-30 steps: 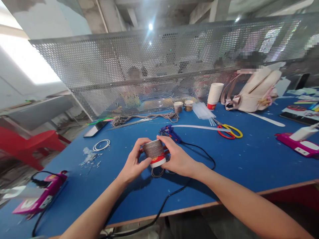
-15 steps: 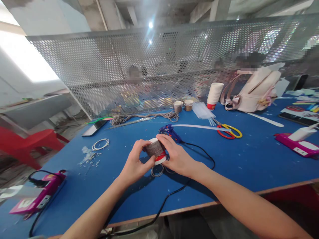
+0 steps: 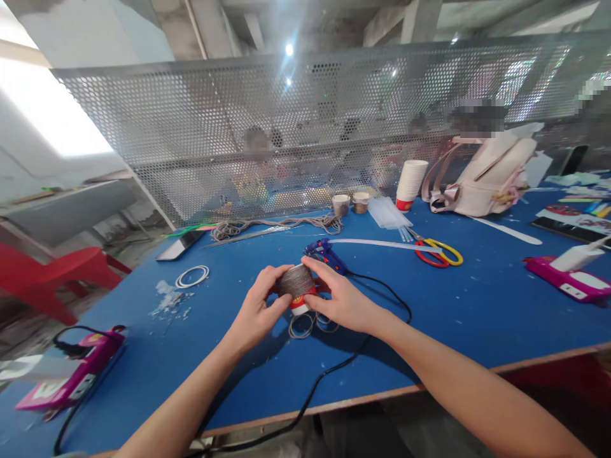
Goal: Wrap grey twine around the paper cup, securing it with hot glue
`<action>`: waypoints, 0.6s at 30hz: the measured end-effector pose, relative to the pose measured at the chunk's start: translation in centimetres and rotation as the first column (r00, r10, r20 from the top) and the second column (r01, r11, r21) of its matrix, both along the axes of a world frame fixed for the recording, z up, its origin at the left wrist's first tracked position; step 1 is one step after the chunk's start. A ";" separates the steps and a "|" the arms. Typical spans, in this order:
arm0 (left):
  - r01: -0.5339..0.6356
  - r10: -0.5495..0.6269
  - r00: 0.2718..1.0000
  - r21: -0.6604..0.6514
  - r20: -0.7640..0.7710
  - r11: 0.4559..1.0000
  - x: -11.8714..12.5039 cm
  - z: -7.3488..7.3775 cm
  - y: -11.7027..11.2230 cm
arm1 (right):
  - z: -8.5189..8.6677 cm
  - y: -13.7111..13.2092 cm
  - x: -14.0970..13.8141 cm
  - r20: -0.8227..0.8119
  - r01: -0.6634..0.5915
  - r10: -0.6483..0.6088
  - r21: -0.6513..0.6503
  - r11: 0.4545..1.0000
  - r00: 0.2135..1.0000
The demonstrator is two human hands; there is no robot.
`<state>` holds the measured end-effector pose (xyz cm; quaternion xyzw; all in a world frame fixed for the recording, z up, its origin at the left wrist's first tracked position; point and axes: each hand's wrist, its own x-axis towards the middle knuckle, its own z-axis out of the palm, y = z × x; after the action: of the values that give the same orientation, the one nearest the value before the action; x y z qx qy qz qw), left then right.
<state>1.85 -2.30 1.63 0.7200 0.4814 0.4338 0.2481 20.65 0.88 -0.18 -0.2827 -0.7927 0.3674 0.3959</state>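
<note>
A paper cup wrapped in grey cord around much of its side is held between both hands, low over the table. My left hand grips it from the left, thumb on the front. My right hand holds its right side, fingers over the top edge and thumb on the front. Red print and a white rim show below the cord. Loops of grey cord lie on the table under the cup. Just behind my right hand rests a blue glue gun with a long clear glue stick in it.
Red-and-yellow scissors lie right of the glue gun. Farther back are a cord bundle, two wrapped cups, a cup stack and a backpack. Pink power strips sit at both sides; a black cable crosses the front.
The cup has tipped slightly in my hands, so its top opening shows less. My right thumb has moved onto its front. The things on the table stay put.
</note>
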 end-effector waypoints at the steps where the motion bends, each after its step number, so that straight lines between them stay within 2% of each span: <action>1: 0.014 -0.014 1.000 0.004 -0.003 1.000 -0.1 0.0 0.0 | -0.1 0.0 0.0 -0.014 0.010 -0.010 0.001 1.000 1.000; 10: 0.023 -0.017 0.995 0.059 -0.100 0.998 -0.1 -0.9 0.0 | 0.2 -0.2 -0.1 -0.046 0.048 -0.047 0.017 0.999 0.998; 18: 0.012 -0.007 0.998 0.079 -0.061 0.997 0.1 -1.0 0.0 | 0.2 -0.2 0.1 -0.046 0.015 -0.014 0.025 1.000 0.999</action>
<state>1.96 -2.30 0.66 0.7445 0.4678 0.4291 0.2067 20.71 0.69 0.01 -0.2747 -0.7860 0.3608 0.4202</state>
